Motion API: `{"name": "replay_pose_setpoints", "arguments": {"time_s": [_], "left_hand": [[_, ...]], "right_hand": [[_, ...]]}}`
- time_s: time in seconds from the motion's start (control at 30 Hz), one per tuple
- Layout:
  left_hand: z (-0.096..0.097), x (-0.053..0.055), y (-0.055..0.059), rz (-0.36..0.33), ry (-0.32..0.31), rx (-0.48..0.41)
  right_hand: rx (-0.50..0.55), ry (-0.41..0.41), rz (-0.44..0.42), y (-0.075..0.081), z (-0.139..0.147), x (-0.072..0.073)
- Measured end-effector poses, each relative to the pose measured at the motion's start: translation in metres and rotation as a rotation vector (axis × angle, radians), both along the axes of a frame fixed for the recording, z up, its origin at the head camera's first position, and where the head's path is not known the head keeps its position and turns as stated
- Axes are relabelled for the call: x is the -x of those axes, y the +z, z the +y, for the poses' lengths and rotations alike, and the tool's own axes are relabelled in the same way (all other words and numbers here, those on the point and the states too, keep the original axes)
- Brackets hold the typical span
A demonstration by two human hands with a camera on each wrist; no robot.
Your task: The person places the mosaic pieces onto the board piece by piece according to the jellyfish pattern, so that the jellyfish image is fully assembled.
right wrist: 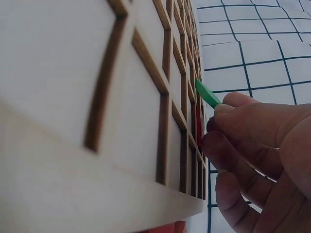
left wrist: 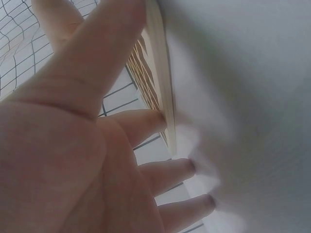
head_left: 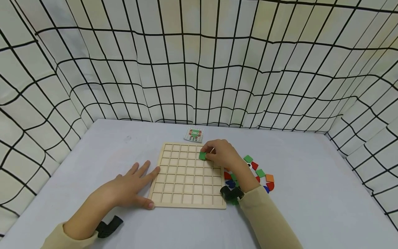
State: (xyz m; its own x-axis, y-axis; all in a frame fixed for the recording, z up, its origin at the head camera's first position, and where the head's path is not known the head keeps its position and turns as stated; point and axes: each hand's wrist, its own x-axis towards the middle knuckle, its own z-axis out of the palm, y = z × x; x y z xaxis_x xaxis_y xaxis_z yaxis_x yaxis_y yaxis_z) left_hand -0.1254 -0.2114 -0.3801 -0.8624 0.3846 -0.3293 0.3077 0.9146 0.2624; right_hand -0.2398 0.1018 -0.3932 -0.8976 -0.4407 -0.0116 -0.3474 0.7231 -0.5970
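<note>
A square wooden grid board [head_left: 178,179] lies flat on the table. Between thumb and fingertips, my right hand [head_left: 224,154] pinches a green square tile [head_left: 202,156] over the board's far right part. In the right wrist view the same green tile [right wrist: 207,93] is tilted, one edge at the grid. Close below it, a red piece [right wrist: 199,125] sits in the grid, hidden by the hand in the head view. My left hand [head_left: 127,188] has its fingers spread, with a fingertip and the thumb touching the board's left edge.
Loose coloured pieces, such as an orange tile [head_left: 269,178], lie right of the board, partly under the right forearm. A small picture card [head_left: 194,135] with a green and red figure lies beyond the board. White walls with a black grid surround the table [head_left: 311,186].
</note>
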Motion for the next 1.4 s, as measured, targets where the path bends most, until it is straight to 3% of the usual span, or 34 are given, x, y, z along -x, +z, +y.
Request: {"name": "replay_pose_setpoints", "arguments": {"time_s": [0.27, 0.8, 1.27, 1.4], "left_hand": [[-0.0002, 0.0001, -0.0007, -0.012, 0.011, -0.005], [-0.0015, 0.0003, -0.0002, -0.013, 0.011, -0.024], [-0.0008, 0.0002, -0.001, -0.021, 0.017, -0.021], [-0.0008, 0.0, -0.0004, -0.018, 0.015, -0.018]], "right_hand": [[-0.018, 0.026, -0.028, -0.0008, -0.0016, -0.001], [-0.188, 0.097, 0.068, 0.0062, -0.0049, -0.0051], [-0.221, 0.167, 0.092, 0.0016, -0.0059, -0.0032], [-0.152, 0.154, 0.052, 0.0041, -0.0027, -0.0026]]}}
